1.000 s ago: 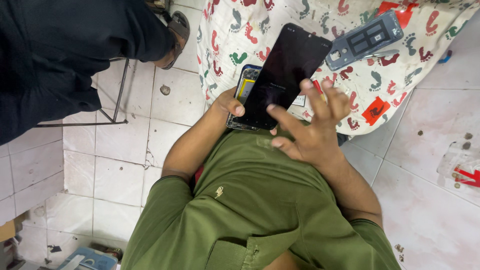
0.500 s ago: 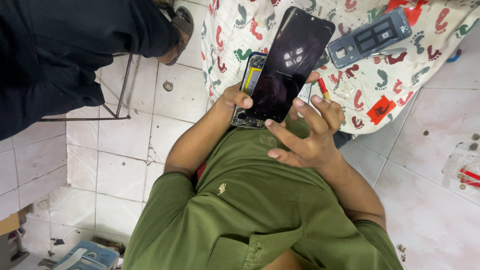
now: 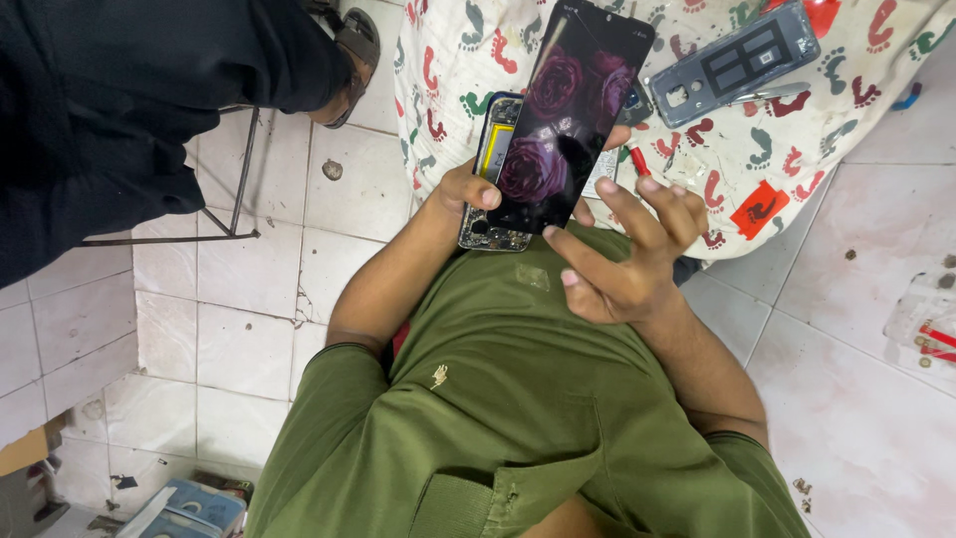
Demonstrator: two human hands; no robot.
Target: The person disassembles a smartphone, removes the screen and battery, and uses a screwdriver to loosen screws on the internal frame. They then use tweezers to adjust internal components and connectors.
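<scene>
Two hands: both on one opened phone, held above the lap.
Other person: dark sleeve point(image 3: 129, 100) at 10 o'clock of the frame, sandalled foot point(image 3: 349, 45) beside it, both well apart from the work.
Floor: pale tiles point(image 3: 239, 299), stained and gritty; a thin metal frame point(image 3: 239, 179) stands on them at 9 o'clock.
Left hand point(image 3: 468, 189): wrapped on the left edge of the phone body point(image 3: 493, 169); thumb laid across the front, fingers hidden behind, so clamped on it as far as I can tell.
Phone body: open shell, yellow part and bare board showing at its lower end. Judged light, stiff; exposed parts are delicate, so grip by the side rails only.
Screen panel point(image 3: 568, 120): dark glass with a rose picture, lifted off the body and tilted, top toward 12 o'clock. Judged thin, slick, brittle, possibly tethered by a cable; hold by the edges, no twist.
Right hand point(image 3: 622, 264): fingers spread apart; fingertips point(image 3: 551, 232) touch the panel's lower right edge, palm clear of it.
Cloth point(image 3: 797, 159): white with coloured footprints, from 12 to 2 o'clock; soft, rumpled, small parts can hide in the folds.
Back cover point(image 3: 742, 60): grey, lying on the cloth at 1 o'clock, apart from the hands.
Room: cramped corner, tiled wall point(image 3: 60, 339) at 8 o'clock, a blue box point(image 3: 189, 508) at 7 o'clock.
</scene>
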